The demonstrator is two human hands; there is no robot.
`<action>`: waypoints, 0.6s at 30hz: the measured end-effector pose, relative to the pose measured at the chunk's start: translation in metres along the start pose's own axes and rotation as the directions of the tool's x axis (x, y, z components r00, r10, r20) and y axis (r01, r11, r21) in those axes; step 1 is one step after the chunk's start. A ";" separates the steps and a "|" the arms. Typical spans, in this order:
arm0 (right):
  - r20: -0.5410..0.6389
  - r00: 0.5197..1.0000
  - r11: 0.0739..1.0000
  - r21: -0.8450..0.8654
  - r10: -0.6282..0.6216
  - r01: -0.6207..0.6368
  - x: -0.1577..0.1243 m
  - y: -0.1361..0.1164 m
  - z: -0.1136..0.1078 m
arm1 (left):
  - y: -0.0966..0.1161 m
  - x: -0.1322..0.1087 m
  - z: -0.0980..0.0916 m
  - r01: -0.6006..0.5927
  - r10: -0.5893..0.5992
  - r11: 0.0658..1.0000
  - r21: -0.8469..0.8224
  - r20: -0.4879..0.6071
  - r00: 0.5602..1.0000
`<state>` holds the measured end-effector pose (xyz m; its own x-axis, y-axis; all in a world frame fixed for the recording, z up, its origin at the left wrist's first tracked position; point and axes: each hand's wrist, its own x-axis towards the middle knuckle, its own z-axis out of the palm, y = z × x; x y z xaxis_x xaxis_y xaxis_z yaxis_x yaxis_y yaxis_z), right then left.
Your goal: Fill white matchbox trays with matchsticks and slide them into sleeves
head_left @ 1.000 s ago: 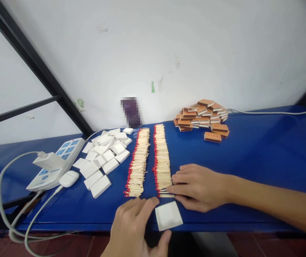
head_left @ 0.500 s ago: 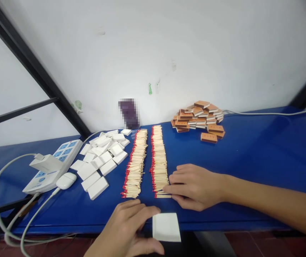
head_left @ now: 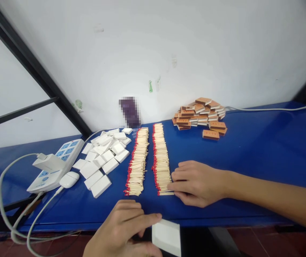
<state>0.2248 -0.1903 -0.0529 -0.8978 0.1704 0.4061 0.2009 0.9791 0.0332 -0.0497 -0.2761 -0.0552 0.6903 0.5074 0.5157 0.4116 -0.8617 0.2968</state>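
Between the thumb and index finger of my left hand (head_left: pixel 122 226) is a small white matchbox tray (head_left: pixel 166 236), tilted at the table's front edge. My right hand (head_left: pixel 199 184) lies on the table with its fingers curled. Its thumb and index fingertip press together at the near end of the right row of matches (head_left: pixel 161 157), on the plain stick ends. The fingertips partly hide the sticks there. A second row of matches (head_left: pixel 139 160) runs parallel on the left, red heads also facing left.
White matchbox trays (head_left: pixel 106 150) lie heaped on the left. Orange matchbox sleeves (head_left: pixel 210 134) are piled at the back right. A power strip (head_left: pixel 61 160) with a plugged-in charger (head_left: pixel 48 163), a white earphone case (head_left: pixel 69 179) and cables occupies the far left. A blurred purple object (head_left: pixel 130 112) leans on the wall.
My left hand has tipped the tray more and lowered it slightly. My right hand stays at the near matches with little movement. The whole view has shifted slightly.
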 end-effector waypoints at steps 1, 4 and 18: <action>0.000 1.000 1.000 0.001 0.001 -0.001 0.000 0.000 0.000 | 0.001 -0.001 0.000 -0.003 0.003 1.000 -0.010 -0.006 1.000; 0.012 1.000 1.000 0.010 0.006 -0.006 0.000 0.000 0.002 | 0.004 -0.004 0.000 0.006 -0.007 1.000 -0.011 -0.033 0.999; 0.039 0.999 0.998 0.057 0.036 -0.038 0.001 -0.002 0.000 | 0.012 0.001 0.016 0.189 -0.189 0.972 0.140 -0.015 0.982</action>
<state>0.2236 -0.1922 -0.0530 -0.9044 0.2098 0.3715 0.2125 0.9766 -0.0343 -0.0348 -0.2863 -0.0641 0.5912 0.6607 0.4626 0.6138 -0.7406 0.2734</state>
